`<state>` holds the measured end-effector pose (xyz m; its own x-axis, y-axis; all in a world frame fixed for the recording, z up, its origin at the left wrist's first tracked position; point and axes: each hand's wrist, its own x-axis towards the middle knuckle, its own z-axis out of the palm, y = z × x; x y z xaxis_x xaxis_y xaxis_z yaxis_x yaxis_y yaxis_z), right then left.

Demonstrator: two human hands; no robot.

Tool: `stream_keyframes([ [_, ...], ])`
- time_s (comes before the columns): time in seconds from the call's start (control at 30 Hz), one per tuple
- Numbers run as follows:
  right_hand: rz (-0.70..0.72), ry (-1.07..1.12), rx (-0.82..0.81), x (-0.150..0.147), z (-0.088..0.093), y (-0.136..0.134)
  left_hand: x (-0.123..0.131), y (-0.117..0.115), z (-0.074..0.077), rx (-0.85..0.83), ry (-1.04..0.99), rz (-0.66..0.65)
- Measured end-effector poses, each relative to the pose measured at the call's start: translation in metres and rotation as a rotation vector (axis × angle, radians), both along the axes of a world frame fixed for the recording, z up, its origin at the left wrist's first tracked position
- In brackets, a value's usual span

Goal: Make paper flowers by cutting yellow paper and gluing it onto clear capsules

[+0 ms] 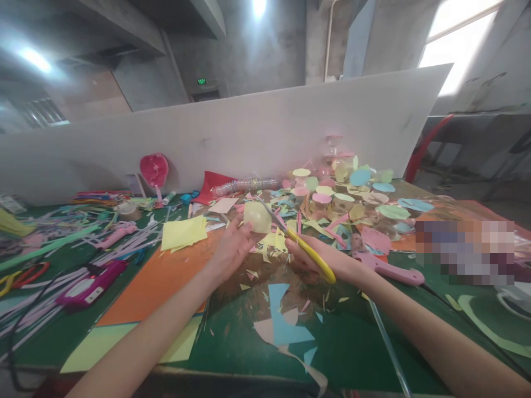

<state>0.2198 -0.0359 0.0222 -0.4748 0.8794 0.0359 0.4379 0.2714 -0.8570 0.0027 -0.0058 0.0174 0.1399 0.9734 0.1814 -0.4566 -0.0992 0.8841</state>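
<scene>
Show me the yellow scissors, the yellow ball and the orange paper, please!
yellow scissors (319, 261): head view, on the yellow handle
yellow ball (258, 216): head view, on its middle
orange paper (153, 282): head view, on a bare middle part

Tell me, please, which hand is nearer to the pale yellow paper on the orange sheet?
Left: the left hand is just to the right of the pale yellow paper, apart from it. The right hand, holding yellow-handled scissors, is farther right.
</scene>
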Motion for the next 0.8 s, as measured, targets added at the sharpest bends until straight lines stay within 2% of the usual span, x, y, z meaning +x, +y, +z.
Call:
stream_keyframes([
  [0.23,-0.030,0.002,-0.046,-0.0018,-0.0006,0.0017,-0.0007,-0.0015,0.0048,0.005,0.058,-0.019],
  [0.47,-0.004,-0.043,0.030,0.0002,0.0018,-0.0014,-0.0019,-0.0008,0.0032,0.002,0.084,-0.056],
  [0.8,-0.035,-0.014,-0.045,0.0000,-0.0006,0.0044,-0.0082,0.0022,0.0020,0.036,0.141,-0.074],
])
